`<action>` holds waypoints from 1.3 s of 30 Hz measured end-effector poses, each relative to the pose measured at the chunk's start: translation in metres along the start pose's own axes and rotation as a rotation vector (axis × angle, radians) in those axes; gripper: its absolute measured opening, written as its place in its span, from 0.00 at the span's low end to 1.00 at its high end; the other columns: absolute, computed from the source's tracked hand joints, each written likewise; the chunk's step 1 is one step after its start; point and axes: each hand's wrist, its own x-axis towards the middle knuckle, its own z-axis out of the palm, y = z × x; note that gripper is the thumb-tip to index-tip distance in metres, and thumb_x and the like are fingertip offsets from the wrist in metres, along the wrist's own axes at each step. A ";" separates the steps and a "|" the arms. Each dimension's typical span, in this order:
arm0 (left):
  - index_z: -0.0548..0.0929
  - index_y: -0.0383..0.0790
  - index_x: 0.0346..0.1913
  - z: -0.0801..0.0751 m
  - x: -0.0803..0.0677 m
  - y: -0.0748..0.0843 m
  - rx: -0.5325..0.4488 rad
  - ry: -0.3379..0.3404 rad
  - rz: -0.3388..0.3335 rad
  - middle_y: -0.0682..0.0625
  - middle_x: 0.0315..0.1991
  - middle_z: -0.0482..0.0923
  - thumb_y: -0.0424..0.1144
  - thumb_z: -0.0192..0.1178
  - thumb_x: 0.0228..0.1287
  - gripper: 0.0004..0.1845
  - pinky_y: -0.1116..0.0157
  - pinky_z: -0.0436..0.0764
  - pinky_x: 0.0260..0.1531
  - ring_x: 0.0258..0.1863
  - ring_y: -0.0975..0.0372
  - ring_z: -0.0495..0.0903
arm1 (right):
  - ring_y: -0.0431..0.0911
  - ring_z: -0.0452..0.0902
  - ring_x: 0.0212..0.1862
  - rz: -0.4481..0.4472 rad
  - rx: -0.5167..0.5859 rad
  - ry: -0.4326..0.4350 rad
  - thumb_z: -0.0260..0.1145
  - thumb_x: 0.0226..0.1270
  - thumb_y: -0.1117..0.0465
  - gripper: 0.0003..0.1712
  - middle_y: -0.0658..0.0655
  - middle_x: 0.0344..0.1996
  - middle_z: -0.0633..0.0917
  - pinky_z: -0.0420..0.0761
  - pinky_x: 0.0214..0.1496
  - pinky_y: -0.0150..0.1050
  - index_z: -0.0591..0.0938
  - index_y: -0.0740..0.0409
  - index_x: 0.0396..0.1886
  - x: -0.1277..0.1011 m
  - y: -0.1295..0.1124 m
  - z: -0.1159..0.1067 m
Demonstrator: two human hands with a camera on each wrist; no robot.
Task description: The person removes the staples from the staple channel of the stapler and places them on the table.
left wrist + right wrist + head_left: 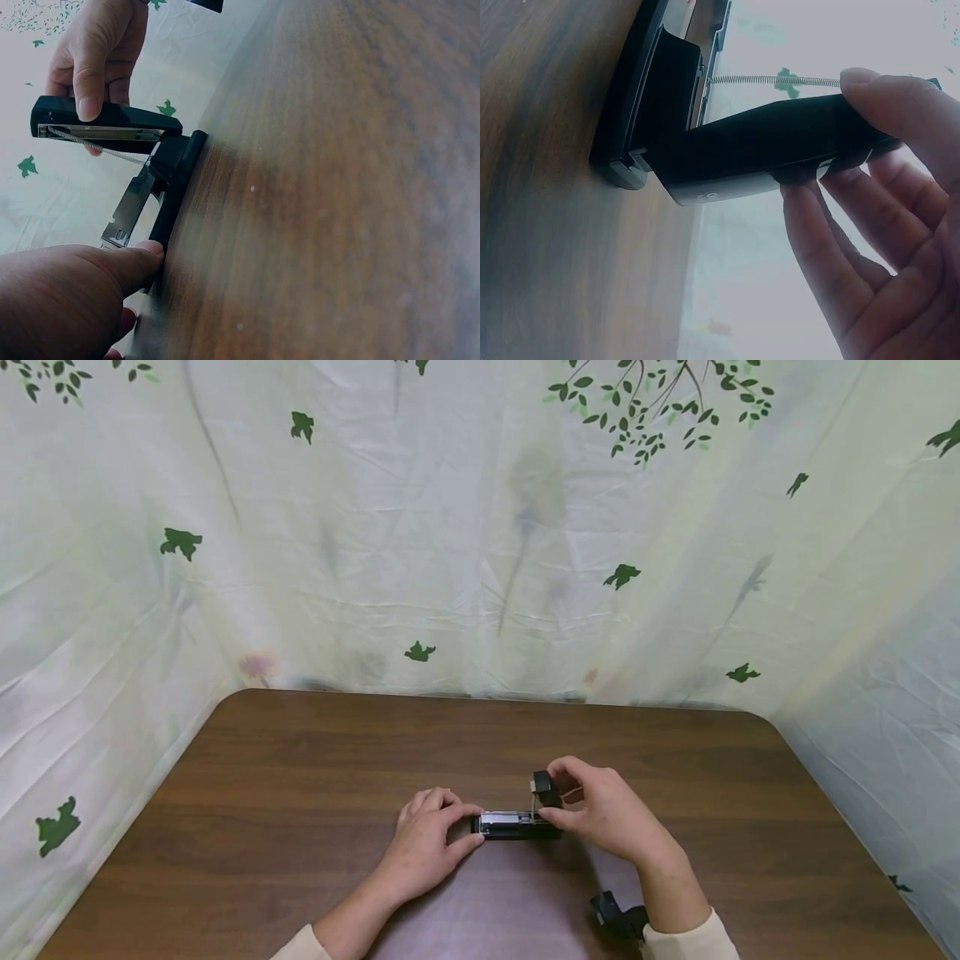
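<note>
- The stapler [517,822] lies flat on the table [300,760] near the front edge, long axis running left-right, right between both hands.
- Left hand [427,843] presses fingertips on the left end of the base, fingers fairly straight, nothing wrapped.
- Right hand [600,810] pinches the top arm [105,124] between thumb and fingers, swung up off the hinge at the right end (spring stretched out, metal staple channel exposed).
- Nothing else close by; just the leaf-print cloth [480,527] behind.
</note>
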 end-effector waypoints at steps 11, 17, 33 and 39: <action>0.89 0.54 0.49 0.000 -0.001 0.000 0.006 0.019 0.012 0.56 0.44 0.77 0.46 0.75 0.58 0.16 0.43 0.68 0.61 0.56 0.54 0.73 | 0.44 0.86 0.47 -0.016 0.061 -0.013 0.77 0.61 0.61 0.19 0.49 0.40 0.88 0.87 0.51 0.47 0.78 0.50 0.48 -0.002 0.005 -0.003; 0.89 0.54 0.49 0.001 -0.002 0.000 0.004 0.018 0.013 0.56 0.44 0.76 0.47 0.75 0.58 0.16 0.43 0.68 0.61 0.55 0.55 0.73 | 0.45 0.87 0.47 -0.027 0.088 -0.020 0.76 0.61 0.62 0.19 0.50 0.40 0.87 0.87 0.50 0.46 0.78 0.51 0.47 -0.003 0.008 -0.004; 0.89 0.54 0.49 0.000 -0.001 0.002 0.003 0.011 -0.008 0.56 0.44 0.77 0.47 0.75 0.58 0.16 0.42 0.68 0.62 0.56 0.54 0.73 | 0.48 0.87 0.47 0.025 0.102 -0.043 0.75 0.62 0.62 0.19 0.54 0.41 0.87 0.86 0.45 0.41 0.74 0.52 0.47 -0.004 0.015 -0.013; 0.89 0.54 0.49 0.001 -0.001 0.000 0.008 0.011 -0.007 0.56 0.44 0.77 0.47 0.75 0.58 0.16 0.43 0.68 0.62 0.56 0.54 0.73 | 0.47 0.86 0.47 0.043 0.120 -0.049 0.75 0.61 0.62 0.20 0.55 0.42 0.87 0.84 0.43 0.39 0.73 0.54 0.46 -0.005 0.017 -0.016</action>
